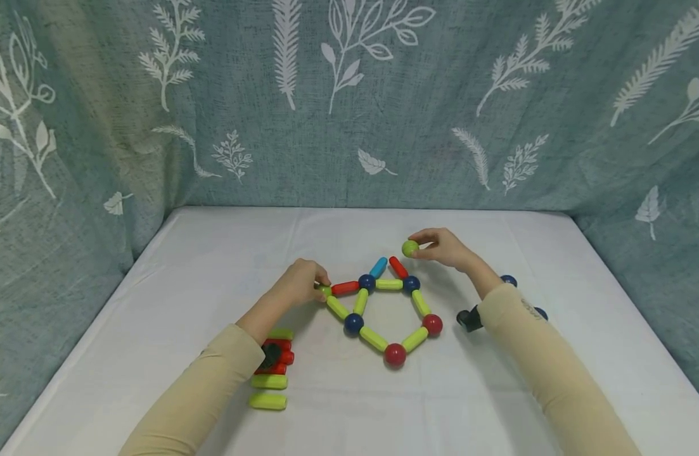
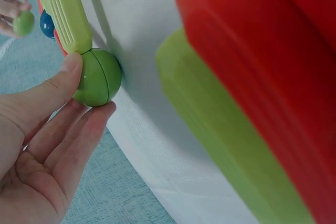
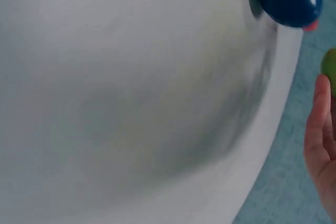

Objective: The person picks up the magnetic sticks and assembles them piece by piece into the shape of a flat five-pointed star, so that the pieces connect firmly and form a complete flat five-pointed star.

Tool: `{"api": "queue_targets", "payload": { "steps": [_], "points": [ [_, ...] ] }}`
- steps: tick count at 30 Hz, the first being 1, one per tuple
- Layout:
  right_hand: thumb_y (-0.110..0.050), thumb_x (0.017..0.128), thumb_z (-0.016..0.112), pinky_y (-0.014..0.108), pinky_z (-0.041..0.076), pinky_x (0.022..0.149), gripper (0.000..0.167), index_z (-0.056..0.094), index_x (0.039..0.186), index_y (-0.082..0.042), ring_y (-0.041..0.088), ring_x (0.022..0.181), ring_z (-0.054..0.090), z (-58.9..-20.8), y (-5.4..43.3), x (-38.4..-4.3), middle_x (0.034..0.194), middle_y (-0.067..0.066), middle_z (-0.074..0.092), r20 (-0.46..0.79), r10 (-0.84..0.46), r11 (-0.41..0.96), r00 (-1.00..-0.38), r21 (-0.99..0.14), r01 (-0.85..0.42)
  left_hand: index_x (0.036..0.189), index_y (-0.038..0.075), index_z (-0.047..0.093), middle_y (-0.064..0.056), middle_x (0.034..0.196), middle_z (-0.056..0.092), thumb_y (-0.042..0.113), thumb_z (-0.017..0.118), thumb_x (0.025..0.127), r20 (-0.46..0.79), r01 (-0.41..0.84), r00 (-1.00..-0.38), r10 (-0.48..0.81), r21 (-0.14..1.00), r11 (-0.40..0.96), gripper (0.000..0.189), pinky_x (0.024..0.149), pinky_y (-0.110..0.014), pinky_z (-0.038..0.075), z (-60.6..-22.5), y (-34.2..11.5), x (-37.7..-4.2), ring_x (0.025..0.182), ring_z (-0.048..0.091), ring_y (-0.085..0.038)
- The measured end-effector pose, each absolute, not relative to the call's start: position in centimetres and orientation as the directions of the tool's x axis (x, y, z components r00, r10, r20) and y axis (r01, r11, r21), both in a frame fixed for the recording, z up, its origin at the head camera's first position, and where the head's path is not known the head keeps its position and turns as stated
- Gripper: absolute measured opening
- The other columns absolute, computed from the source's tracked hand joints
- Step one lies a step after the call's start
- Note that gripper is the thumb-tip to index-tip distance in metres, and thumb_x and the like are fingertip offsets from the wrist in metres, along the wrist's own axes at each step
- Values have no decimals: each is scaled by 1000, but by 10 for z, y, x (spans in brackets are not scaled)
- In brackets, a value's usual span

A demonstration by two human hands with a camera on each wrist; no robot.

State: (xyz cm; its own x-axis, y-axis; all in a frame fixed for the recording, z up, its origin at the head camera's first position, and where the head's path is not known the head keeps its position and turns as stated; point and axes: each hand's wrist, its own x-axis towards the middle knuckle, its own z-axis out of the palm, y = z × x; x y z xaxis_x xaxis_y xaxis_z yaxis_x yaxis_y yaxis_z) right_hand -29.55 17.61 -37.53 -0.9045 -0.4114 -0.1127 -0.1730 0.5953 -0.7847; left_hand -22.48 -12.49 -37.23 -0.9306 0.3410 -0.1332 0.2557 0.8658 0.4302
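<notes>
My left hand (image 1: 300, 283) pinches a green ball (image 2: 100, 77) at the left corner of a figure of rods and balls lying on the table. A yellow-green rod (image 1: 338, 308) and a red rod (image 1: 346, 289) meet at that ball. Between the thumb and fingers of my right hand (image 1: 443, 247) is another green ball (image 1: 410, 248), just beyond the figure's far side. Close by, a blue rod (image 1: 378, 267) and a red rod (image 1: 398, 267) slant out from two dark blue balls. Yellow-green rods, dark blue balls and two red balls (image 1: 395, 355) form a five-sided ring.
Spare red and yellow-green rods (image 1: 269, 382) lie in a column by my left forearm, partly hidden by it. Dark blue balls (image 1: 509, 280) lie beside my right forearm, partly covered. A white cloth (image 1: 338, 418) covers the table, and a patterned curtain (image 1: 349, 158) hangs behind.
</notes>
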Motion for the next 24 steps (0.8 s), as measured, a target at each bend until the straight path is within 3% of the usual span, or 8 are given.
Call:
{"api": "queue_targets", "payload": {
  "steps": [10, 20, 24],
  "points": [
    [-10, 88, 61, 40, 46, 87, 37, 54, 123, 0, 33, 113, 49, -370, 139, -307, 123, 21, 53, -141, -413, 691, -900, -692, -209, 91, 4, 71, -7, 94, 68, 8, 77, 72, -124, 268, -929, 348, 423, 865, 20, 82, -33, 48, -374, -125, -226, 90, 60, -21],
    [-7, 89, 58, 42, 36, 98, 35, 54, 124, 1, 33, 119, 45, -375, 121, -308, 124, 21, 53, -208, -425, 775, -881, -586, -235, 91, 3, 71, -7, 94, 68, 8, 77, 72, -120, 276, -928, 354, 417, 866, 20, 82, -34, 48, -374, -126, -224, 91, 60, -22],
    [-7, 91, 55, 39, 40, 95, 35, 53, 125, -1, 33, 119, 45, -376, 120, -307, 126, 20, 52, -246, -411, 800, -878, -559, -218, 92, 4, 71, -7, 94, 68, 9, 76, 73, -119, 277, -928, 354, 416, 866, 20, 82, -33, 48, -374, -126, -224, 91, 60, -21]
  ]
}}
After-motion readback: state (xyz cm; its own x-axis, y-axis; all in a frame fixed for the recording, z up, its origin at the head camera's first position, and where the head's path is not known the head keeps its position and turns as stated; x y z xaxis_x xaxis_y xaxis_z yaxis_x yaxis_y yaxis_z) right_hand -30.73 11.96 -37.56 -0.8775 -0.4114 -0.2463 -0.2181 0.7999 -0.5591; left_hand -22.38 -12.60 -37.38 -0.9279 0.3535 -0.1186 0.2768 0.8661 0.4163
